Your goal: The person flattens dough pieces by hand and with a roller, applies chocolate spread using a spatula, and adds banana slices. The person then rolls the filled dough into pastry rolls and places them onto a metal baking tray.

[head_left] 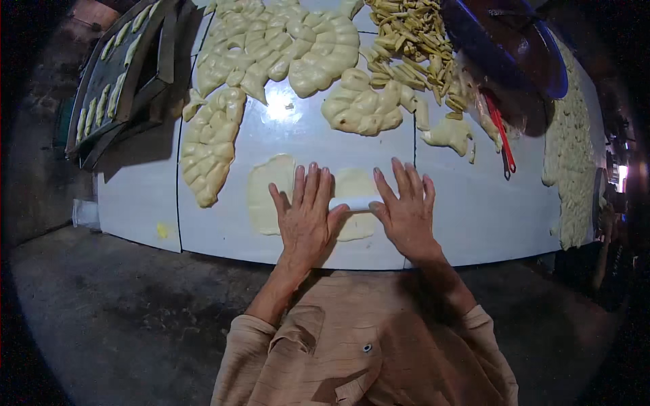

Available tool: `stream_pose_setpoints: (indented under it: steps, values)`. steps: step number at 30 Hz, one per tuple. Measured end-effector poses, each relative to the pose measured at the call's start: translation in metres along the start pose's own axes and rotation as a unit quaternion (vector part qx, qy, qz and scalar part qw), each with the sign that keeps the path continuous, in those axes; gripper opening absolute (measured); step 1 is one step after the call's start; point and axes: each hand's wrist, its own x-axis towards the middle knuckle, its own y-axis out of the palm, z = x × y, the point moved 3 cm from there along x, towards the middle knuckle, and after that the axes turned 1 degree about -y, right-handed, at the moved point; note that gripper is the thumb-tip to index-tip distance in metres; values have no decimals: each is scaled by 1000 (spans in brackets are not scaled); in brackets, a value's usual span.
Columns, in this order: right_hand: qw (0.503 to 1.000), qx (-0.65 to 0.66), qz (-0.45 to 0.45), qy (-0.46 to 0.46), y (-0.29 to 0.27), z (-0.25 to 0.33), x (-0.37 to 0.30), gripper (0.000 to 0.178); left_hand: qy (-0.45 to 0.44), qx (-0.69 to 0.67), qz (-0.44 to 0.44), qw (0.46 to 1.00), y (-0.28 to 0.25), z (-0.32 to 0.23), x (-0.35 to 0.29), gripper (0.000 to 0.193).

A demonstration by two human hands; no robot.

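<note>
A short white rolling pin [353,203] lies across a thin, pale sheet of dough [354,181] near the front edge of the table. My left hand [305,220] rests flat over the pin's left end, fingers stretched forward. Over its right end lies my right hand [408,220], its fingers spread and pointing away from me. Both thumbs reach in along the pin, and the palms hide its ends. Another flattened dough sheet [265,203] is on the table beside my left hand, partly under the fingers.
Cut dough masses [362,108] and a long dough piece [211,145] lie beyond my hands. Yellowish sliced strips [409,40] are heaped at the back, beside a blue basin [557,84] and a red-handled tool [497,122]. Filled trays [135,84] stand left; a dough slab [569,155] covers the right edge.
</note>
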Motion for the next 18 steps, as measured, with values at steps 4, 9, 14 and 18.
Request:
stream_pose_setpoints:
  steps: [4, 9, 14, 18]
  values:
    - [994, -51, -65, 68, 8, -17, 46, 57, -17, -25, -50, 998, -8, 3, 68, 59]
    - [985, -92, -108, 100, 4, -37, 111, 61, -27, 10, -99, 995, -1, 24, 152, 62]
    - [982, 128, -43, -132, -17, -36, 95, 58, 30, -12, -184, 982, -2, 36, 174, 64]
    - [985, 131, -72, -82, -17, -53, 54, 47, 50, -107, -221, 968, -28, 43, 125, 58]
